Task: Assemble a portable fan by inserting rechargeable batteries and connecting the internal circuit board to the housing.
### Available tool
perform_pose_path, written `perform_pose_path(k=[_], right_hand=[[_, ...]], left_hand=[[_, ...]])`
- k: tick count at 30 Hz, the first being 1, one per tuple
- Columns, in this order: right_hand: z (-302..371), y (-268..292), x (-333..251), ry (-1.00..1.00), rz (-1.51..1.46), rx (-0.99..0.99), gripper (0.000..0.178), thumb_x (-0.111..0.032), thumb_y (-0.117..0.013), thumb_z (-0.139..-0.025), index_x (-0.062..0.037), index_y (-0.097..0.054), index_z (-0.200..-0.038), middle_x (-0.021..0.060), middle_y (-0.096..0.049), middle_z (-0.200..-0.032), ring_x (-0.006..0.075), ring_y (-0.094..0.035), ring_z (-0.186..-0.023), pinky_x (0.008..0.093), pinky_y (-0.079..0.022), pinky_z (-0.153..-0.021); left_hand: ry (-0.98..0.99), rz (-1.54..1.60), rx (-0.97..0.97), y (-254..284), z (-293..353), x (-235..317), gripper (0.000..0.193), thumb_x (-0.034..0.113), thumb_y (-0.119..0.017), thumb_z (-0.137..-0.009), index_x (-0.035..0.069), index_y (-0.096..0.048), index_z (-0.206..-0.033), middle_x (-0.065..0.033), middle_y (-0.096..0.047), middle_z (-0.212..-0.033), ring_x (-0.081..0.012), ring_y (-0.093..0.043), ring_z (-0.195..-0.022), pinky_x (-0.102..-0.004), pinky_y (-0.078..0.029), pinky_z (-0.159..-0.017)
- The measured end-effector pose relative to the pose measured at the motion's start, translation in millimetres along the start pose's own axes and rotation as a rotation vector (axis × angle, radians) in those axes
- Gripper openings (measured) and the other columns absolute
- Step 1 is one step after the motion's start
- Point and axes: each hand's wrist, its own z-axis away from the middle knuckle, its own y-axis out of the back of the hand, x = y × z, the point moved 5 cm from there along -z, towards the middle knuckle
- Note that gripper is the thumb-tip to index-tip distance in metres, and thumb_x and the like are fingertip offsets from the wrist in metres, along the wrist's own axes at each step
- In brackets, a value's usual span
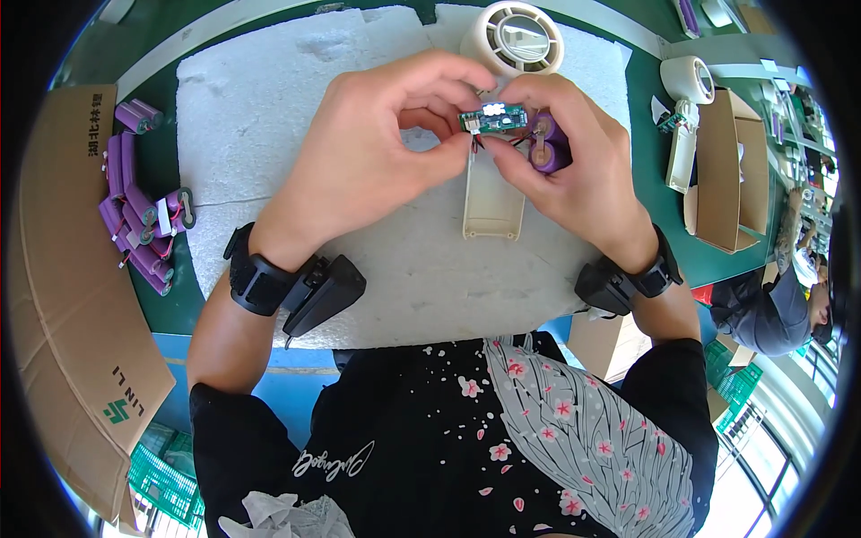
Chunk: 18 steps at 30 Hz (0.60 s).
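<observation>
A small green circuit board (505, 119) is held over the handle of a cream handheld fan. My left hand (377, 148) pinches the board's left end, by a white connector, between thumb and fingers. Wrapped in the fingers of my right hand (587, 166) is a purple battery pack (548, 143), its cell ends facing me. Thin red and black wires run between pack and board. Beneath both hands the open handle shell (493, 211) lies on the foam sheet. The round fan head (518, 38) rests beyond my fingers, and the handle's upper part is hidden.
Several purple battery packs (139, 215) are piled on the green table at left, beside a large cardboard box (72, 296). White foam (269, 117) covers the middle. At right sit another fan (688, 81) and an open carton (731, 179). A person (767, 309) is farther right.
</observation>
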Motion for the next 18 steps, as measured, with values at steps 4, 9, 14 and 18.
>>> perform_pose_path(k=[4, 9, 14, 18], right_hand=[[-1.1, 3.1, -0.7, 0.049, 0.051, 0.027, 0.035, -0.005, -0.081, -0.072, -0.0045, -0.062, -0.102, 0.004, -0.062, -0.083, 0.0088, -0.056, -0.068, 0.0199, -0.047, -0.06], [0.8, 3.2, 2.1, 0.022, 0.083, 0.054, 0.036, -0.006, -0.083, -0.07, -0.0042, -0.062, -0.1, 0.0035, -0.061, -0.083, 0.0085, -0.052, -0.065, 0.0189, -0.045, -0.059], [0.0, 4.2, 1.9, -0.042, 0.079, 0.043, 0.037, -0.005, -0.083, -0.069, -0.0038, -0.065, -0.102, 0.005, -0.064, -0.085, 0.0104, -0.056, -0.067, 0.0205, -0.047, -0.06], [-0.6, 4.9, 0.5, 0.051, 0.069, 0.039, 0.037, -0.004, -0.082, -0.07, -0.0037, -0.068, -0.104, 0.007, -0.067, -0.088, 0.0137, -0.061, -0.07, 0.0229, -0.049, -0.062]], left_hand=[[0.015, 0.026, 0.022, 1.7, 1.4, -2.5, 0.037, -0.01, -0.06, -0.082, -0.002, -0.064, -0.118, -0.0079, -0.067, -0.102, -0.0126, -0.064, -0.092, -0.0258, -0.053, -0.082], [0.017, 0.076, 0.13, 1.4, 3.0, -4.6, 0.027, -0.003, -0.066, -0.081, -0.002, -0.069, -0.107, -0.0091, -0.071, -0.094, -0.0142, -0.069, -0.084, -0.0249, -0.056, -0.077], [0.068, 0.072, 0.107, -1.2, 5.3, -4.6, 0.027, -0.009, -0.063, -0.083, -0.004, -0.069, -0.108, -0.0094, -0.068, -0.101, -0.0127, -0.065, -0.087, -0.0246, -0.055, -0.077], [-0.038, -0.032, 0.141, -2.0, 5.5, -0.9, 0.025, -0.008, -0.064, -0.082, -0.004, -0.07, -0.106, -0.0104, -0.068, -0.1, -0.0136, -0.066, -0.086, -0.0246, -0.055, -0.076]])
